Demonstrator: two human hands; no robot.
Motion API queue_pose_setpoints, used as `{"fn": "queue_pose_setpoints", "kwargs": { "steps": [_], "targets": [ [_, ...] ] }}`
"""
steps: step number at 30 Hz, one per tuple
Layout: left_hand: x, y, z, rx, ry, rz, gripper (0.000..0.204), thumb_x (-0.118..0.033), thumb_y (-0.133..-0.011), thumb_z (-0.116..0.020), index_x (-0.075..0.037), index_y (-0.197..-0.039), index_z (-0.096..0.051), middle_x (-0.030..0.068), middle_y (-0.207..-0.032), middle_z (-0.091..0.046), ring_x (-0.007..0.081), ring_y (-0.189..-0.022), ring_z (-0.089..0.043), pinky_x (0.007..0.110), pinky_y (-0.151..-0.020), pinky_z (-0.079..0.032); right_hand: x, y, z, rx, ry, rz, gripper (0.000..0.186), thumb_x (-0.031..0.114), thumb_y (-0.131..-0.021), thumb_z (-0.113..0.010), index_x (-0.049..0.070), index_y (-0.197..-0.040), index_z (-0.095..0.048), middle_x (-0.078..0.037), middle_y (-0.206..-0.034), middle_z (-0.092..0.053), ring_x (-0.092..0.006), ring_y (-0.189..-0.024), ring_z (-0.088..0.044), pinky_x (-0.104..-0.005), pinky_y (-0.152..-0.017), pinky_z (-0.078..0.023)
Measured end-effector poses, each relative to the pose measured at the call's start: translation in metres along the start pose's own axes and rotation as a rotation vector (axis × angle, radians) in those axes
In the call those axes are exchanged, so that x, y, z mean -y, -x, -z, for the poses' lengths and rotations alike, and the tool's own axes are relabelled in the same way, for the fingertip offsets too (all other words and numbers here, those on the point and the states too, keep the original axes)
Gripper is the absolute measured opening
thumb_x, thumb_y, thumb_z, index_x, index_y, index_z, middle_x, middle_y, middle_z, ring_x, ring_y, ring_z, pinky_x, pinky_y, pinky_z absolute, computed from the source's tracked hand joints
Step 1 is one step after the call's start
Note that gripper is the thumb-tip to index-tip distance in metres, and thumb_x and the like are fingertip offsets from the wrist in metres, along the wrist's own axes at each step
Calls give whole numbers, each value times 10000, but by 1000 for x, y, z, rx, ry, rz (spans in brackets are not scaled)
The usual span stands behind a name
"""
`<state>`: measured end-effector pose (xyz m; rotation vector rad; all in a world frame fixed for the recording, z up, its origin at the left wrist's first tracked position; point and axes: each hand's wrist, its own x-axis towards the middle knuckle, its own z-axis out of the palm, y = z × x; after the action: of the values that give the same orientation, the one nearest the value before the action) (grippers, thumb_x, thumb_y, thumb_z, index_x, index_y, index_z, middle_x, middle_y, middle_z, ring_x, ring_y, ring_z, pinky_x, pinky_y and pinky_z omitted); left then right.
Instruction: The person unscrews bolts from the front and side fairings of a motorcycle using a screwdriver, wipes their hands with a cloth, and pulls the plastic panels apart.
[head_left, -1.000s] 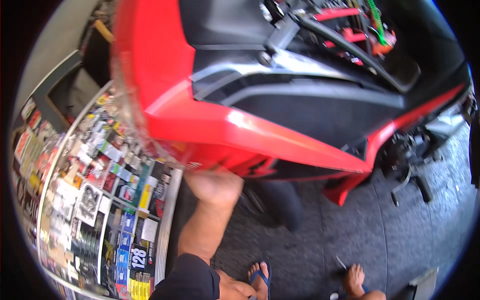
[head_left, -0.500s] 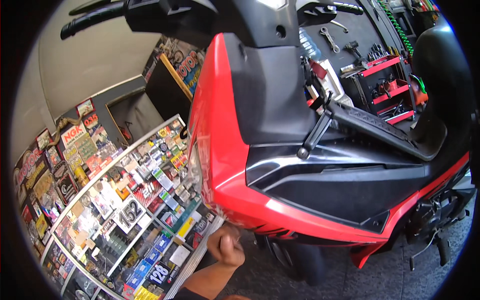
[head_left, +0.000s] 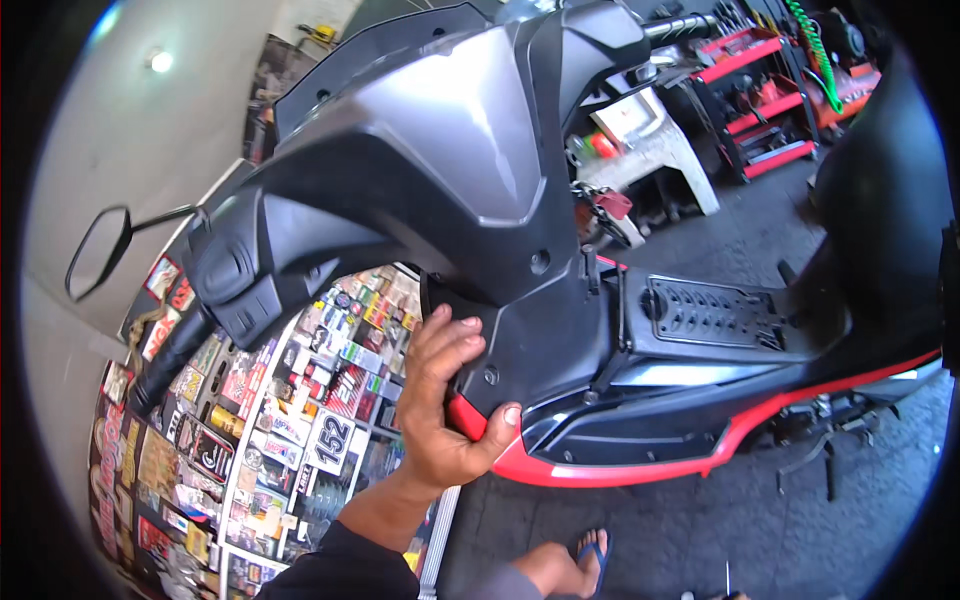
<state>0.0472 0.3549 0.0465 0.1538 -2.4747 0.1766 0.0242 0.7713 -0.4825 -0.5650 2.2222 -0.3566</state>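
Observation:
My left hand (head_left: 440, 400) grips the edge of the leg shield (head_left: 545, 350) on a red and black scooter. Its fingers lie over the upper part of the panel's left edge, and the thumb presses on the red lower corner, spread from the fingers. Part of the red trim (head_left: 510, 460) is hidden beneath the palm. Just above the hand is the dark handlebar cover (head_left: 400, 180), with the left grip (head_left: 175, 360) and a mirror (head_left: 98, 253) out to the left. A round screw recess (head_left: 491, 376) shows beside the fingertips. My right hand cannot be made out.
A glass display case (head_left: 300, 480) packed with small parts stands left of the scooter. Behind are a white stool (head_left: 660, 150), a red tool cart (head_left: 765, 105) and a green coiled hose (head_left: 815, 50). A foot in a blue flip-flop (head_left: 592, 552) is on the floor below.
My left hand has risen from below the red front panel, where its fingers were curled, and now grips the leg shield's edge. The view has shifted, bringing the handlebar cover and mirror into sight.

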Motion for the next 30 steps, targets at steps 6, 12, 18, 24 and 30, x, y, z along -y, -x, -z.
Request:
{"fn": "queue_pose_setpoints", "kwargs": {
  "steps": [6, 12, 18, 24, 30],
  "targets": [
    [-15, 20, 40, 85, 385, 358, 800, -314, -768, -804, 8, -1385, -410, 210, -1469, -390, 386, -1405, -311, 474, -1148, -247, 37, 135, 92, -69, -643, -443, 90, 26, -748, -611, -4, -737, -527, -88, -551, -554, -182, -441, -559, -342, -397, -479],
    [14, 38, 237, -140, 1996, 1208, 853, -762, -864, -349, 4, -1110, -634, 247, -1034, -664, 352, -928, -658, 501, -764, -553, 21, 226, 167, -156, -689, -443, 141, 90, -748, -664, -27, -773, -588, -106, -588, -591, -223, -494, -608, -390, -470, -496],
    [13, -62, 270, 493, 1654, 1343, 555, -423, -984, -480, 54, -1267, -508, 149, -801, -637, 161, -572, -616, 273, -443, -505, -79, 236, 211, -269, -795, -407, 131, 18, -771, -603, 8, -660, -533, -71, -560, -530, -175, -426, -538, -312, -371, -409],
    [-158, -63, 218, 285, 1618, 1529, 413, -477, -945, -578, -81, -848, -515, 35, -634, -517, 120, -492, -509, 286, -417, -439, 26, 297, 326, -249, -868, -422, 152, 41, -771, -574, 8, -642, -502, -69, -540, -515, -169, -401, -518, -320, -341, -392],
    [-292, -91, 91, 664, 1834, 1137, 434, -470, -965, -538, -48, -1065, -531, 52, -728, -579, 126, -629, -567, 298, -562, -475, 40, 280, 287, -206, -807, -206, 199, 94, -823, -648, 39, -674, -529, -94, -544, -533, -197, -387, -516, -346, -318, -398]
  ]
}}
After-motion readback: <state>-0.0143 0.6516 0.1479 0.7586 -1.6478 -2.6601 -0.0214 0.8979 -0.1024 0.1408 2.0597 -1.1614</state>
